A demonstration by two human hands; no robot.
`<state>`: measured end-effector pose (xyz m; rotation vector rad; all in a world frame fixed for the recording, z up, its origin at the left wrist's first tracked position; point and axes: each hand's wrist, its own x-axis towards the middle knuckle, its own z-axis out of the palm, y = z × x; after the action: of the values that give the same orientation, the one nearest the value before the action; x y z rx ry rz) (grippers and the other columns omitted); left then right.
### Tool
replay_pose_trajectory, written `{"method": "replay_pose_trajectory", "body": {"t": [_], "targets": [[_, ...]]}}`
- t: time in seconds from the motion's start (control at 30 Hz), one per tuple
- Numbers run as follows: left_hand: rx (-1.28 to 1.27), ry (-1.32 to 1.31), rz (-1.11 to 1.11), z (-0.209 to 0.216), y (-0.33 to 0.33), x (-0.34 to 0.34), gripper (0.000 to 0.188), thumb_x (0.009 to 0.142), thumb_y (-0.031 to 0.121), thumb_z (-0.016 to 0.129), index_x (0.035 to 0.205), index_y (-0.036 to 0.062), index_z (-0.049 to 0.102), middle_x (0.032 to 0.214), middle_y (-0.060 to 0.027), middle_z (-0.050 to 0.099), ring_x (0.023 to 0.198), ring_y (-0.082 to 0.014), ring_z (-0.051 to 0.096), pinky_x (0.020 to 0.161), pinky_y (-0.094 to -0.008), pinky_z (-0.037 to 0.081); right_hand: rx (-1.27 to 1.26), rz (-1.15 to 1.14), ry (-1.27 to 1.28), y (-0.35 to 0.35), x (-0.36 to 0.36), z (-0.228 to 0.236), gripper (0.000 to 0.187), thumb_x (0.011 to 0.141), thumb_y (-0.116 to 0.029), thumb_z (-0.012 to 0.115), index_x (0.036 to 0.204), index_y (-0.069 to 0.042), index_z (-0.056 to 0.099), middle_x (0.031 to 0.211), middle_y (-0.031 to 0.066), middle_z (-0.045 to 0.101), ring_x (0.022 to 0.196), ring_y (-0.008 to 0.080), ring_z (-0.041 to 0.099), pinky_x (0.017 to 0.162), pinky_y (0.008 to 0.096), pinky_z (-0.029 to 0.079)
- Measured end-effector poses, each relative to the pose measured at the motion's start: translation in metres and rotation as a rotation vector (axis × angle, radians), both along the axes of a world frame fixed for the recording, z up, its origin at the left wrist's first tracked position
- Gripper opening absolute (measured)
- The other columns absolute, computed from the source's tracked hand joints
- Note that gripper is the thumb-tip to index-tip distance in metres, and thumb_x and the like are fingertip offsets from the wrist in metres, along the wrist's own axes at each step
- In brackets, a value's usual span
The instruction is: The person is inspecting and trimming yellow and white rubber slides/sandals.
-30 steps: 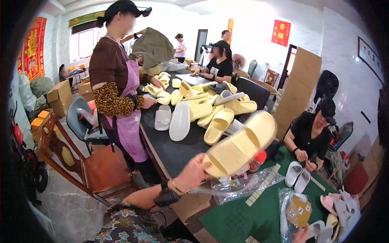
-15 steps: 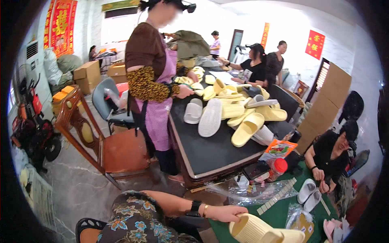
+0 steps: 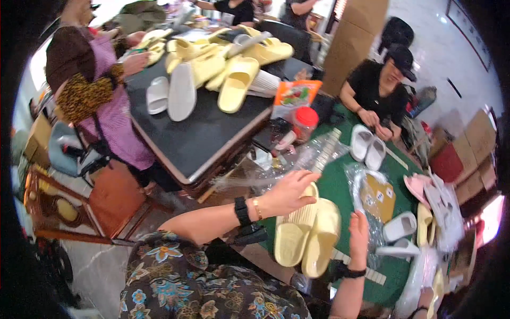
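A pair of pale yellow slide slippers (image 3: pixel 321 239) lies side by side at the near edge of the green table, heel ends toward me. My left hand (image 3: pixel 289 195) is over the strap of the left slipper, fingers stretched and thumb apart; part of that slipper is hidden under it. Whether the palm touches the strap, I cannot tell. Right of the pair, my right hand (image 3: pixel 359 239) is raised with its fingers pointing up, holding nothing. It is apart from the slippers, near a clear plastic bag (image 3: pixel 353 178).
White slippers (image 3: pixel 367 147) stand before a seated person in black. More white slippers (image 3: pixel 399 227) and pink ones (image 3: pixel 417 190) lie to the right. A red-lidded jar (image 3: pixel 305 125) and an orange packet (image 3: pixel 297 94) are ahead. Yellow slippers (image 3: pixel 238 80) crowd the dark table beyond.
The view has swung rightward and down. My left hand has loosened its grip on the yellow slipper, and the pair now lies turned on the table. My right hand has come into view.
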<state>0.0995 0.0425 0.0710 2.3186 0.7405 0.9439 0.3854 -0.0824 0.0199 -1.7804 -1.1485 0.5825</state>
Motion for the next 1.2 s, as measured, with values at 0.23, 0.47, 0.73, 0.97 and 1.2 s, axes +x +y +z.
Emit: {"method": "replay_pose_trajectory", "body": {"t": [0.23,0.47,0.73,0.97,1.2], "targets": [[-0.127,0.181,0.104,-0.059,-0.045,-0.039,0.062,0.083,0.028,0.069,0.133,0.0013,0.043,0.131,-0.0222,0.046,0.118,-0.0405,0.047,0.101,-0.0439,0.039,-0.134,0.076,-0.035,-0.038,-0.027,-0.037,0.055,0.083,-0.012,0.066,0.133,0.002,0.045,0.123,0.0173,0.053,0.093,0.0226,0.060,0.083,0.0329,0.050],[-0.175,0.034,0.087,-0.088,-0.048,-0.032,0.056,0.083,0.023,0.068,0.131,0.0044,0.047,0.132,-0.0208,0.048,0.115,-0.0362,0.053,0.097,-0.0409,0.045,-0.085,0.154,0.169,-0.047,-0.052,-0.059,0.056,0.083,-0.007,0.066,0.132,0.005,0.042,0.117,0.0168,0.055,0.092,0.0201,0.062,0.076,0.0306,0.054],[0.040,-0.264,0.560,-0.071,0.004,-0.074,0.008,0.085,0.009,0.063,0.088,0.0017,0.062,0.081,-0.0139,0.064,0.070,-0.0292,0.063,0.062,-0.0356,0.051,-0.122,0.076,0.388,-0.053,-0.045,-0.067,0.048,0.086,-0.006,0.061,0.128,0.007,0.044,0.119,0.0155,0.056,0.086,0.0163,0.063,0.072,0.0282,0.054],[-0.111,0.501,0.746,-0.074,0.056,-0.102,0.033,0.081,0.023,0.063,0.105,0.0004,0.058,0.077,-0.0212,0.066,0.074,-0.0379,0.066,0.065,-0.0472,0.054,-0.056,0.111,0.387,-0.051,-0.038,-0.080,0.041,0.085,-0.003,0.059,0.122,0.007,0.047,0.107,0.0136,0.060,0.083,0.0155,0.061,0.069,0.0277,0.052],[-0.121,0.420,0.670,-0.061,0.073,-0.117,0.017,0.081,0.018,0.060,0.077,0.0046,0.069,0.072,-0.0197,0.066,0.071,-0.0367,0.066,0.065,-0.0451,0.053,-0.080,0.111,0.135,-0.054,-0.046,-0.060,0.040,0.091,-0.011,0.063,0.126,0.004,0.051,0.113,0.0133,0.062,0.096,0.0196,0.059,0.082,0.0285,0.049]]}}
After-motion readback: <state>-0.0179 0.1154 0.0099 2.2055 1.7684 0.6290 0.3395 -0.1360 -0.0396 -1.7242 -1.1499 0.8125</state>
